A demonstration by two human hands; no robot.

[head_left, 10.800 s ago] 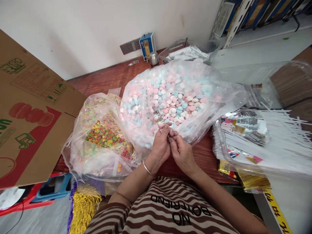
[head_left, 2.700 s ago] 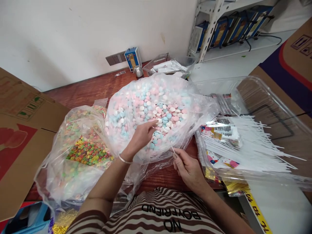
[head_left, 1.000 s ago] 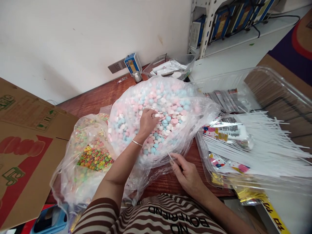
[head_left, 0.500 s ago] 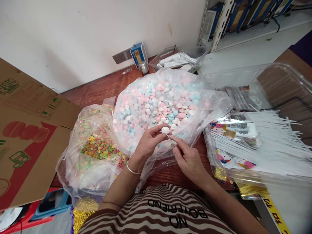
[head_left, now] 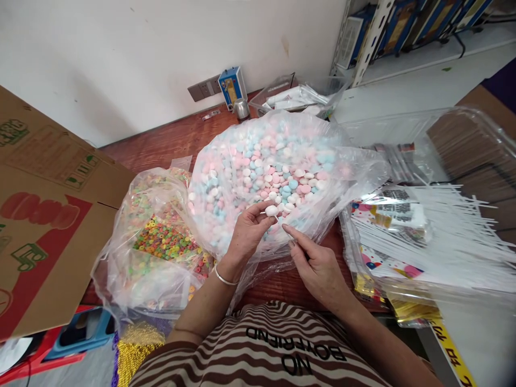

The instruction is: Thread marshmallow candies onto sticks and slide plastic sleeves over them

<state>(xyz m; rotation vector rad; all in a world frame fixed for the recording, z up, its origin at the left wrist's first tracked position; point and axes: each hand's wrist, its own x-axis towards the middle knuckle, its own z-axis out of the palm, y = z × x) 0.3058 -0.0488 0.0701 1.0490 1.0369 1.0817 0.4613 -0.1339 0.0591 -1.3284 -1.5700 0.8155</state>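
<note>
My left hand (head_left: 250,230) pinches a white oval candy-like piece (head_left: 271,210) between thumb and fingers, and a bracelet circles that wrist. A thin white stick (head_left: 279,221) runs from the piece toward my right hand (head_left: 314,263). The index finger and thumb of that hand are close to the stick's near end, its other fingers curled; part of their grip is hard to make out. Beneath both hands lies a large clear plastic bag (head_left: 226,161), opened at the top and full of pink, blue and white pieces like the one I hold.
To the left, a second bag (head_left: 121,269) holds small coloured rings, beside a cardboard box (head_left: 48,215). On the right, a clear tray (head_left: 350,263) carries many white sticks (head_left: 455,242). Farther back stand a blue box (head_left: 233,87), a metal container (head_left: 242,109) and a clear bin (head_left: 258,102).
The view has shifted slightly. My right fingertips are a little farther from the white piece, while my left hand keeps its pinch.
</note>
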